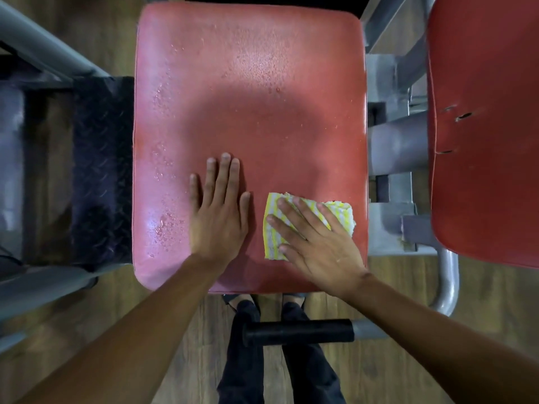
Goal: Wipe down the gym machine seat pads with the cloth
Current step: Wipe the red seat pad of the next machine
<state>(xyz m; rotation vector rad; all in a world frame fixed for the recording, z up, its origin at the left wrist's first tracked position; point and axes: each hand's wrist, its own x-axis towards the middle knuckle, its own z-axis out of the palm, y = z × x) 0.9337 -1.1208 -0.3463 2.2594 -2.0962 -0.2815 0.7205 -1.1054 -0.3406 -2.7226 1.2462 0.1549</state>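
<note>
— How far along is the wiping?

— Barely begun, I'd judge: droplets cover the seat pad [250, 91] along its left edge and far end.

— And the cloth?

— The cloth [272, 234] lies near the pad's front right corner, pressed under the flat, spread right hand [318, 243]. The left hand [218, 211] rests open and empty beside it.

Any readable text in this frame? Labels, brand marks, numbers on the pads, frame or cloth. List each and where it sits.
None readable.
Large red vinyl seat pad: water droplets only, no print.
Second red vinyl pad at the right: small tears, no label.
Yellow-and-white striped cloth under the right hand: stripes only, no tag showing.
Grey metal frame and black foam roller: no sticker or plate in view.
Left hand lies flat on the seat pad and could hide something.
</note>
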